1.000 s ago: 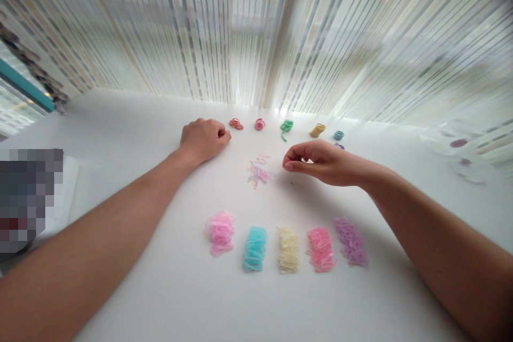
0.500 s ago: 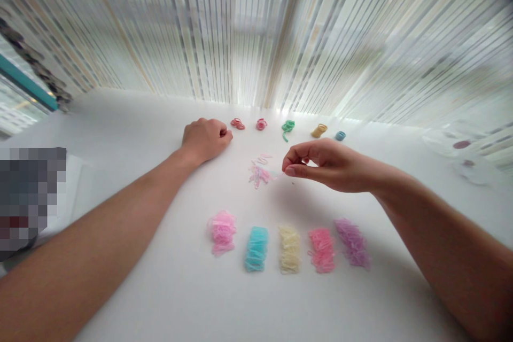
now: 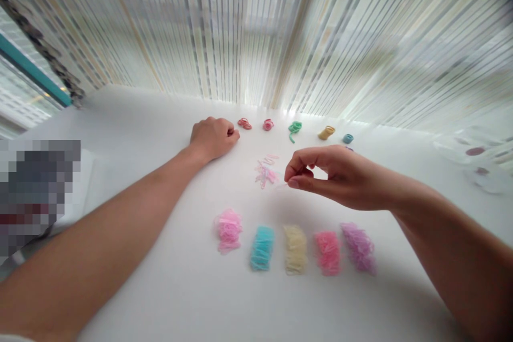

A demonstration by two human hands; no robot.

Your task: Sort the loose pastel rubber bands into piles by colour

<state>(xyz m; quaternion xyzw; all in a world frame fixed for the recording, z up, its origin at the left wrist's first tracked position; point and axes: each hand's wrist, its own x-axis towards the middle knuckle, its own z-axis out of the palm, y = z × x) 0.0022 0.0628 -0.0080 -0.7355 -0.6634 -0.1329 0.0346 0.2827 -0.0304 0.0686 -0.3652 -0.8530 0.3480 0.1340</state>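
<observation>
My right hand [image 3: 336, 176] is in a pinch, thumb against forefinger, with a thin pale rubber band [image 3: 281, 186] poking out at the fingertips. Just left of those fingertips lies a small loose heap of pink and whitish rubber bands [image 3: 265, 173]. My left hand [image 3: 214, 138] rests on the white table as a loose fist, with nothing showing in it. Nearest to it is a little bunch of red bands [image 3: 244, 123]. Closer to me are piles of rubber bands: light pink [image 3: 229, 230], turquoise [image 3: 262, 248], cream [image 3: 295, 250], coral pink [image 3: 328, 253] and purple [image 3: 359, 247].
Along the back of the white table [image 3: 180, 288] sit a pink coil [image 3: 268, 125], a green bundle [image 3: 295, 129], a yellow roll [image 3: 326, 132] and a blue roll [image 3: 348, 139]. A striped string curtain [image 3: 216, 32] hangs behind. Clear round plastic pieces [image 3: 487, 179] stand at right.
My right hand has drawn slightly toward me, away from the loose heap, still pinching the pale band. The view has shifted a little; my left hand stays by the red bands.
</observation>
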